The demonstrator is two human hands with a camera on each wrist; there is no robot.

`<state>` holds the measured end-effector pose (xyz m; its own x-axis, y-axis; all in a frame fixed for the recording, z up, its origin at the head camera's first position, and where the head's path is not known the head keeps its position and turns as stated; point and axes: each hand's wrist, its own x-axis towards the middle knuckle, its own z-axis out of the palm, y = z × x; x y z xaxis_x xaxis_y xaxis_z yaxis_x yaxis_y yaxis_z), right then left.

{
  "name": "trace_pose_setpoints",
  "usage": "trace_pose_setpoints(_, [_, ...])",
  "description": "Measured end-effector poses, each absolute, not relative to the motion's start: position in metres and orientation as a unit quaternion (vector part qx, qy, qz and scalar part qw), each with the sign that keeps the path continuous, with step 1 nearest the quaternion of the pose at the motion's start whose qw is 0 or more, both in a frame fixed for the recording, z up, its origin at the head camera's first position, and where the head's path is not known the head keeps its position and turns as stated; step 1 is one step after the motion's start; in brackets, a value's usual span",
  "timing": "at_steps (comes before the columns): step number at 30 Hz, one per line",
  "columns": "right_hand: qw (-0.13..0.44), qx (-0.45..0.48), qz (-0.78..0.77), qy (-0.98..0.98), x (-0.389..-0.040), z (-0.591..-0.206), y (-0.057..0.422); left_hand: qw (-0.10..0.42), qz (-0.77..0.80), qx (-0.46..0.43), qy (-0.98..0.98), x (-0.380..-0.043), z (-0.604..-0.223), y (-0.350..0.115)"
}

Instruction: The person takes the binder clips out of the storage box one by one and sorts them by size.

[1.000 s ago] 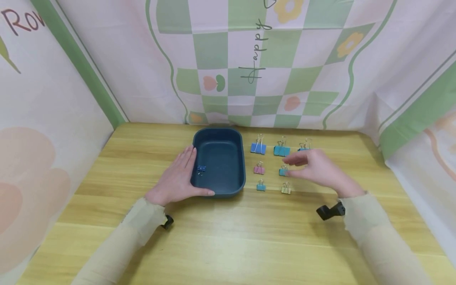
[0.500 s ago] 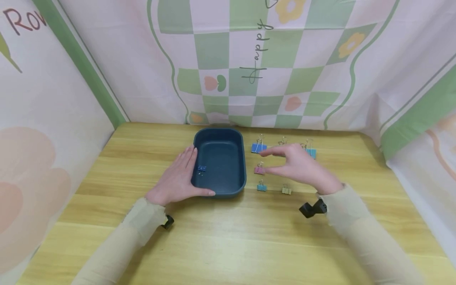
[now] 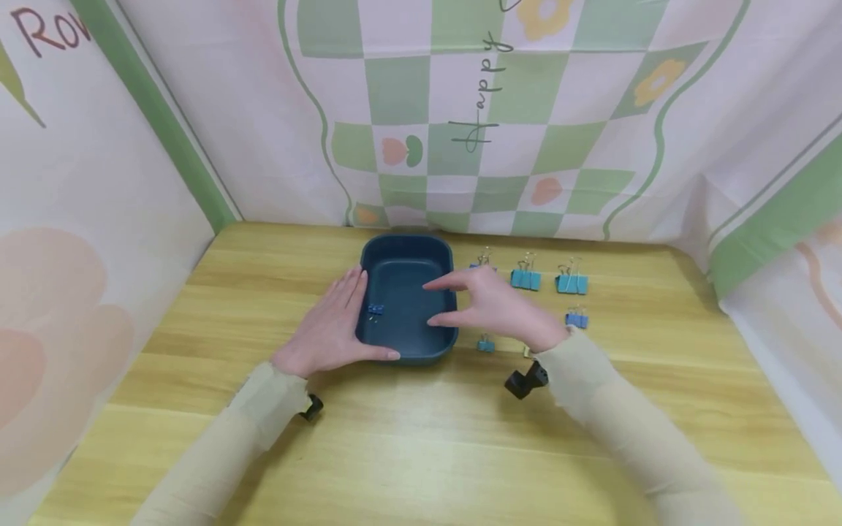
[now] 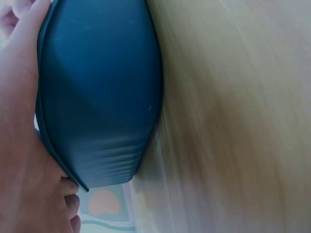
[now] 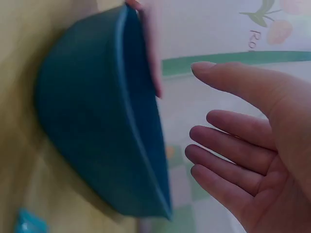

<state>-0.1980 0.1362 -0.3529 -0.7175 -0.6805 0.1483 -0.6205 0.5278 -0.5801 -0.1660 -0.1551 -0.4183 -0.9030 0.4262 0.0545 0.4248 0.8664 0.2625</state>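
A dark blue rectangular tray (image 3: 408, 347) stands on the wooden table, with one small blue binder clip (image 3: 376, 310) lying inside at its left. My left hand (image 3: 332, 325) rests on the tray's left and near rim, fingers straight and thumb stretched along the near corner. Over the tray's right rim hovers my right hand (image 3: 500, 307), its thumb and fingers spread apart with nothing between them; the right wrist view confirms the bare palm. To the right sit teal binder clips (image 3: 526, 279), a small blue clip (image 3: 577, 320) and a small teal clip (image 3: 485, 345).
Behind my right hand, a binder clip (image 3: 484, 257) shows only partly at the back. A yellow clip (image 3: 527, 352) peeks out below the right wrist. A patterned cloth (image 3: 460, 183) hangs along the table's far edge.
My right hand has travelled left, from above the clips to over the tray's right rim, still holding nothing. Clips on the right came into view. The left hand stays on the tray.
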Motion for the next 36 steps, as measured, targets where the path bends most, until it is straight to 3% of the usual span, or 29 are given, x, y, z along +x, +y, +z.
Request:
trace_pose_setpoints(4, [0.075,-0.372,-0.323,0.867,-0.201,-0.369,0.115,0.006,0.135,0.223,0.965,-0.166,-0.418,-0.155])
trace_pose_setpoints(19, [0.092,-0.357,-0.307,0.877,-0.218,-0.401,0.059,0.004,0.132,0.225,0.965,-0.166,-0.417,-0.156])
trace_pose_setpoints(31, [0.107,-0.392,-0.267,0.874,-0.236,-0.416,0.045,0.004,0.132,0.233,0.963,-0.167,-0.418,-0.156])
trace_pose_setpoints(36, [0.088,-0.419,-0.251,0.868,-0.235,-0.417,0.044,0.004,0.139,0.233,0.962,-0.166,-0.417,-0.156])
